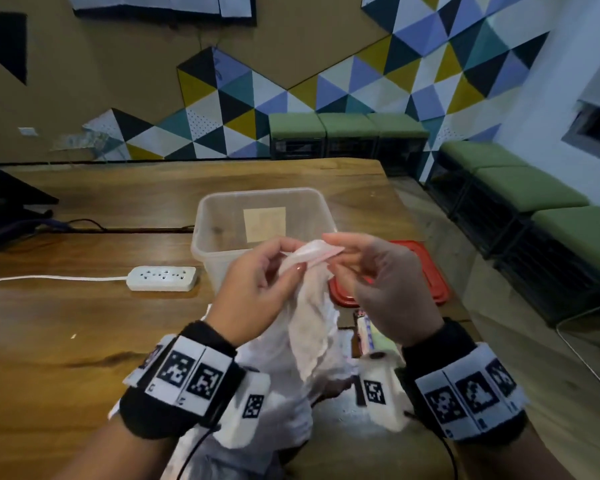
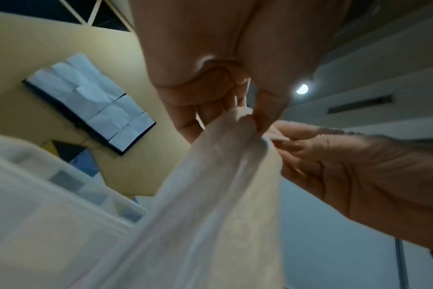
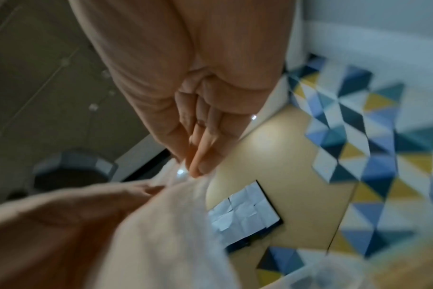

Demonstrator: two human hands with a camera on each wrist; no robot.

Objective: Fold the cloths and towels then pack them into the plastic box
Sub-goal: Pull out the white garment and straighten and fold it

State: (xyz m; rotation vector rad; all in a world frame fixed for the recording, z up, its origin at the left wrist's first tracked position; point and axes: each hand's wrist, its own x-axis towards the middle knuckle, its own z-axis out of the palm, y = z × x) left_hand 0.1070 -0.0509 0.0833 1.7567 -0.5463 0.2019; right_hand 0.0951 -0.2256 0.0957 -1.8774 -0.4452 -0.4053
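Note:
A thin white cloth with a pale pink edge (image 1: 310, 317) hangs in the air in front of the clear plastic box (image 1: 201, 233). My left hand (image 1: 281, 263) pinches its top edge between thumb and fingers, and my right hand (image 1: 340, 252) pinches the same edge just to the right. The left wrist view shows the cloth (image 2: 210, 195) draping down from my left hand (image 2: 245, 115), with the right hand (image 2: 334, 156) beside it. In the right wrist view, blurred, my right hand (image 3: 198, 166) grips the cloth (image 3: 166, 234). More white cloths (image 1: 278, 410) lie heaped below my wrists.
The box stands open on the wooden table (image 1: 66, 341), holding only a paper label. Its red lid (image 1: 437, 268) lies to the right. A white power strip (image 1: 163, 278) with its cable lies left of the box. Green benches (image 1: 520, 181) line the wall.

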